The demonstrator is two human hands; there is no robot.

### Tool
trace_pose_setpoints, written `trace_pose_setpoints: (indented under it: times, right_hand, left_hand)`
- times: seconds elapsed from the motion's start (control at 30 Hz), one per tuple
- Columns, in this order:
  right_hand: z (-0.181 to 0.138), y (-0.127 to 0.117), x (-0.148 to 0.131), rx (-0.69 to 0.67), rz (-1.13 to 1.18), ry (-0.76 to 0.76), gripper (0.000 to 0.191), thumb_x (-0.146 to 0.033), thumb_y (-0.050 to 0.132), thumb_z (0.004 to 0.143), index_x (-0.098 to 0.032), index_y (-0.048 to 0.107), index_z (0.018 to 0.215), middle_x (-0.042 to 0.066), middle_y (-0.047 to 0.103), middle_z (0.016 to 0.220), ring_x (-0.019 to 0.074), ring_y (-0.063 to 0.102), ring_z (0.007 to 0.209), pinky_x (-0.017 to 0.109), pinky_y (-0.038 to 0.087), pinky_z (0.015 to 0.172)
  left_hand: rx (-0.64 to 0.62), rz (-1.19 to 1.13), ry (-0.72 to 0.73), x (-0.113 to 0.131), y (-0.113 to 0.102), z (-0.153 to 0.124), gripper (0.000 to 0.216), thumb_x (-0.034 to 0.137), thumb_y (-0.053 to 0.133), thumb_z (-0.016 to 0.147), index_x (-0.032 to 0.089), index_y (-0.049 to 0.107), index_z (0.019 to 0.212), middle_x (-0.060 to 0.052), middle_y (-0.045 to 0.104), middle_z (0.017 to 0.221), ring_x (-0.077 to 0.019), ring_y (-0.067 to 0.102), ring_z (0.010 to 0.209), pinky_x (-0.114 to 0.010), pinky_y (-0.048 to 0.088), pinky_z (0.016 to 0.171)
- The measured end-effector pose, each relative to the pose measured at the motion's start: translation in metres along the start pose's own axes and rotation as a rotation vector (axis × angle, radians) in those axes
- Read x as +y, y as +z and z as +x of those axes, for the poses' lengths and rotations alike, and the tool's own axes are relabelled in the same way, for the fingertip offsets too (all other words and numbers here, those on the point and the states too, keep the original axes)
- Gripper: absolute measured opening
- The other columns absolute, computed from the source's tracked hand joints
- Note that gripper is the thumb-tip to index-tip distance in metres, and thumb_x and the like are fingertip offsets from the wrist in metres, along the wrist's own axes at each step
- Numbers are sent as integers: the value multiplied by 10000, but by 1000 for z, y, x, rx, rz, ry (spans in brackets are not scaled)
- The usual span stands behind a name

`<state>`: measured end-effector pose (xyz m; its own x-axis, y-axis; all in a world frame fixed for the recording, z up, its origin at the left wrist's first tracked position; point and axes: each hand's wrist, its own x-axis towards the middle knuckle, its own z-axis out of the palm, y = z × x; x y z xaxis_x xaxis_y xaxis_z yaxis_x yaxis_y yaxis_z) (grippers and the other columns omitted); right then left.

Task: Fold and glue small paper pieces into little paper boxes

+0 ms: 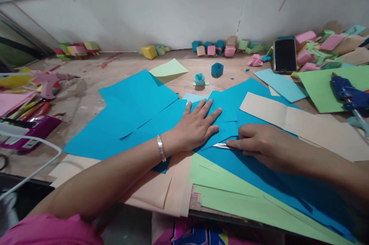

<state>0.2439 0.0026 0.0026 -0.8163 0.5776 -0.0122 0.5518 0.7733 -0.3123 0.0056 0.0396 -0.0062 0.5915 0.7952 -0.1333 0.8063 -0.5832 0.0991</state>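
My left hand lies flat with fingers spread on a folded blue paper sheet, pressing it down on the table. My right hand is closed around a small knife blade, whose metal tip lies along the paper's fold just below my left hand. More blue, green and peach sheets lie under and around both hands. A silver bangle is on my left wrist.
A phone leans by the wall at right. A blue glue gun lies on green paper at far right. Small folded paper boxes line the back. A pink glue gun and pens sit at left.
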Motion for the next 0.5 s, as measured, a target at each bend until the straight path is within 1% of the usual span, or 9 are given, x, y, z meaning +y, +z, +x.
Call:
trace_pose_setpoints:
  times: [0.2,0.37,0.43,0.5]
  right_hand:
    - [5,4,-6,9,1,-23,366,-214,420,973,-298,660,1235,76,562,825,171,483,694,268,309,592]
    - [10,8,-23,-26,-6,-71,405,-154,458,938,-317,639,1261,73,571,830,176,499,684,268,310,571]
    - [9,2,-25,-9,18,-78,414,-138,465,927,-311,634,1264,73,585,859,177,521,707,267,335,581]
    - [4,-10,-19,62,94,-67,398,-145,458,935,-299,636,1256,70,602,900,171,550,752,265,383,621]
  left_hand:
    - [-30,-14,-10,2,-2,-1,582,532,277,1000,321,188,1535,-39,26,1635,-313,-12,1496,-632,37,1156]
    - [-7,-13,2,0,0,0,578,517,287,1001,308,202,1533,-51,42,1635,-322,-16,1495,-642,24,1148]
    - [7,-30,10,-1,2,0,579,521,288,999,303,218,1531,-61,55,1635,-331,-3,1494,-649,22,1143]
    - [23,-60,15,-1,3,0,575,520,301,996,303,240,1525,-71,77,1633,-337,26,1493,-652,32,1140]
